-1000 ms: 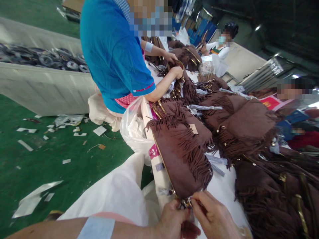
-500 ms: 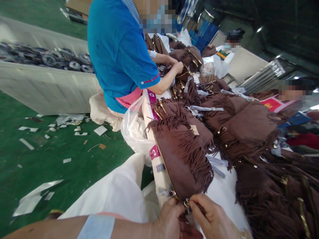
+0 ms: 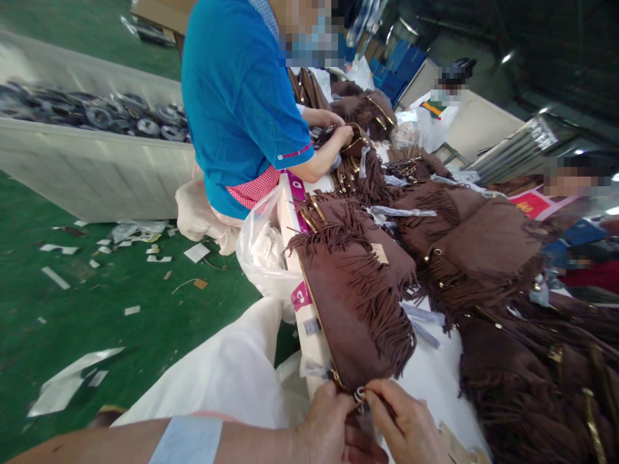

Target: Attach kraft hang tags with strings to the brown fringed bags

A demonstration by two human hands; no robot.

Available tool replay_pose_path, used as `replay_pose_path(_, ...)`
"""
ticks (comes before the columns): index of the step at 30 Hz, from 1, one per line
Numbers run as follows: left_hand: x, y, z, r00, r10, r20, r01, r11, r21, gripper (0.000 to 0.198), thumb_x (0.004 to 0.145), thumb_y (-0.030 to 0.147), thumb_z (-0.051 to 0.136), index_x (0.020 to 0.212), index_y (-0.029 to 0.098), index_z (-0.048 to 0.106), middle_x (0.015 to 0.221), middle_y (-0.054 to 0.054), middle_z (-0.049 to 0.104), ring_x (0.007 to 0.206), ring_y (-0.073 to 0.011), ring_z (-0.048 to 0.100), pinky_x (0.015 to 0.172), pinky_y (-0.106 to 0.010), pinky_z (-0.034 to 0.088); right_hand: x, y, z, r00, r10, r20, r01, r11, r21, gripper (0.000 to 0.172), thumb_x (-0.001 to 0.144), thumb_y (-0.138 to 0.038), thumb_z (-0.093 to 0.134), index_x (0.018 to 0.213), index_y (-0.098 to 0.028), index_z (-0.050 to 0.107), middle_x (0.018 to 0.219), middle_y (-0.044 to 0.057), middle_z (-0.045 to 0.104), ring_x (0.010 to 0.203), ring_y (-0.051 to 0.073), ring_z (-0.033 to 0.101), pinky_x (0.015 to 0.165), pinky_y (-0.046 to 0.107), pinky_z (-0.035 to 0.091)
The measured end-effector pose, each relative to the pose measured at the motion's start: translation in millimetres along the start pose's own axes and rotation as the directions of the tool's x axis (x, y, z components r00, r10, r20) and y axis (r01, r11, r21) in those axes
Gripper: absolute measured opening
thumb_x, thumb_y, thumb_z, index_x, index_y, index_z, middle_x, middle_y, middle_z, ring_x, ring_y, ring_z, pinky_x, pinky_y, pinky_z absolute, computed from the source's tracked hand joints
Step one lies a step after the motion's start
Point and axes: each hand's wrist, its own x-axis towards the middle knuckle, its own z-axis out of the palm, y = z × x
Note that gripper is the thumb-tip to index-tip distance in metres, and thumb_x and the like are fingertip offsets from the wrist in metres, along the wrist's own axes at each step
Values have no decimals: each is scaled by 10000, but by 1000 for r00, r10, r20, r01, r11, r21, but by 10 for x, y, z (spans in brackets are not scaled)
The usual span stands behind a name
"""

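Note:
A brown fringed bag [image 3: 343,303] with a gold zipper along its left edge lies on the white table in front of me. At its near corner my left hand [image 3: 331,419] is closed, with the thumb beside a small metal clasp [image 3: 359,394]. My right hand [image 3: 403,415] pinches at the same clasp from the right, its thumb and forefinger pressed together. What the curled fingers of my left hand hold is partly hidden. A paper tag [image 3: 380,253] rests on a second brown bag behind.
More brown fringed bags [image 3: 488,238] are heaped to the right. A person in a blue shirt [image 3: 242,96] works at the table's far left edge. A plastic bag [image 3: 264,248] hangs there; a white bin [image 3: 97,180] of dark rolls stands on the scrap-strewn green floor [image 3: 159,322].
The view has shifted slightly. Both hands remain at the clasp, with small finger movements. A tan piece now shows beside my right wrist.

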Motion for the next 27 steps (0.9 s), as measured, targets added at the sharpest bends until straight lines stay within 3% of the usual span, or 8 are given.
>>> replay_pose_path(4,-6,-15,-68,999,25,-34,-23,999,44,370,625,270,428,976,160,387,711,-81,626,495,-229,622,477,-302,420,-36,-9,-15,1000,2,22,-3,999,42,244,832,-375,401,787,-236,597,676,-16,657,576,126,600,564,202,438)
replay_pose_path(9,-45,50,-137,999,37,-21,-34,991,133,379,564,278,465,922,164,415,682,-42,587,484,-209,600,489,-316,425,-59,22,57,996,61,58,-70,984,165,232,803,-383,452,933,-209,534,727,-3,672,626,133,627,574,204,465)
replay_pose_path(18,-261,222,-133,995,2,103,-22,980,196,137,404,169,466,540,156,458,615,-23,548,649,-178,578,543,-257,404,-62,88,183,998,51,23,-55,974,218,178,812,-336,427,846,-194,528,675,19,651,612,153,628,564,237,485)
replay_pose_path(22,-330,259,-217,993,1,119,-34,962,271,119,399,145,469,513,148,504,634,-37,567,700,-186,553,571,-272,419,-103,122,185,999,-43,-25,47,985,167,166,819,-303,437,885,-193,543,738,30,653,626,144,631,576,227,504)
replay_pose_path(27,-504,375,-272,999,40,27,-48,906,420,103,424,156,427,504,165,491,639,-26,564,668,-169,518,572,-265,399,-215,149,241,959,-243,-148,233,969,-85,178,817,-205,434,936,-209,567,896,72,628,735,148,638,641,227,524)
